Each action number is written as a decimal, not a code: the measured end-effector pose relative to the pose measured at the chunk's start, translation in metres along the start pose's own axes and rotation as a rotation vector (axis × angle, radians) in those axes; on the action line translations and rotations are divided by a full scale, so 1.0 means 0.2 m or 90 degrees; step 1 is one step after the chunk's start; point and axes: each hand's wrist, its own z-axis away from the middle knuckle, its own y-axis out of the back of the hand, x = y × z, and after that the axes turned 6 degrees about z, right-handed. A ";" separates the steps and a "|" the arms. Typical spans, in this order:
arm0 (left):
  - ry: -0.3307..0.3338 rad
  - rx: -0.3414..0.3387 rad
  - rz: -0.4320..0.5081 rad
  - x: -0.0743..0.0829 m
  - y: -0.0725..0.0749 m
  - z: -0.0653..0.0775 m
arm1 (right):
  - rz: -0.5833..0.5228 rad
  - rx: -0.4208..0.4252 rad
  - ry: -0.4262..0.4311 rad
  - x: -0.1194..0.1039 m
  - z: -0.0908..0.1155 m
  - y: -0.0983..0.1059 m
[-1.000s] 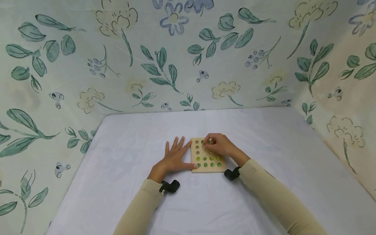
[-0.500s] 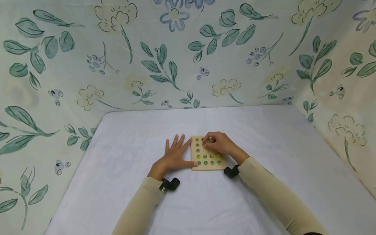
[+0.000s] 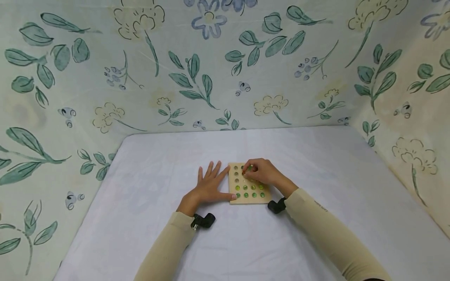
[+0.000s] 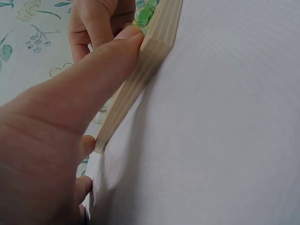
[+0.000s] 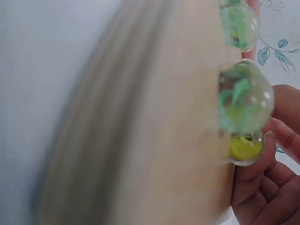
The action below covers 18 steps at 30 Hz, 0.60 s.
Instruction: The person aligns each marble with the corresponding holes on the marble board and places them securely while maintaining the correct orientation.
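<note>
A square wooden board (image 3: 250, 201) lies on the white cloth, with rows of glass marbles in its hollows. Green marbles (image 3: 246, 195) fill the near row, and yellow-green marbles (image 3: 245, 187) the row behind. My left hand (image 3: 207, 189) lies spread at the board's left side, its thumb resting on the near left corner. Over the upper middle of the board, my right hand (image 3: 264, 171) pinches a small marble, reddish at the fingertips and mostly hidden. In the right wrist view, a green marble (image 5: 246, 101) and a yellow marble (image 5: 245, 147) stand before the curled fingers.
The white cloth-covered table (image 3: 168, 156) extends around the board. Behind and beside it hang floral fabric walls (image 3: 218, 78). A black wrist camera (image 3: 205, 220) sits on the left wrist and another black wrist camera (image 3: 277, 205) on the right, close to the board's near right corner.
The head view has shifted slightly. Both hands keep nearly the same place on the board, with only a slight movement of the right fingertips.
</note>
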 end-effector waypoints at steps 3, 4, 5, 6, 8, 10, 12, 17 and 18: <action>0.000 -0.002 0.000 0.00 0.00 0.00 | 0.001 0.000 -0.004 0.00 0.00 0.00; 0.001 -0.003 0.001 0.01 0.00 0.01 | 0.001 -0.001 -0.006 -0.01 0.01 0.00; 0.001 -0.003 0.001 0.01 0.00 0.01 | 0.001 -0.002 -0.007 -0.01 0.01 0.00; 0.000 -0.002 0.002 0.01 0.00 0.01 | 0.002 -0.003 -0.007 -0.01 0.01 0.00; 0.001 -0.003 0.002 0.01 0.00 0.01 | 0.002 -0.003 -0.007 -0.01 0.01 0.00; 0.001 -0.002 0.002 0.01 0.00 0.01 | 0.001 -0.002 -0.005 -0.01 0.01 0.00; 0.002 -0.002 0.000 0.01 0.01 0.01 | 0.001 -0.001 -0.002 -0.01 0.01 0.00; 0.003 -0.002 -0.004 0.02 0.01 0.01 | -0.008 0.001 0.003 0.00 0.01 0.01; 0.004 -0.003 -0.005 0.02 0.01 0.01 | -0.012 0.001 0.004 0.00 0.01 0.01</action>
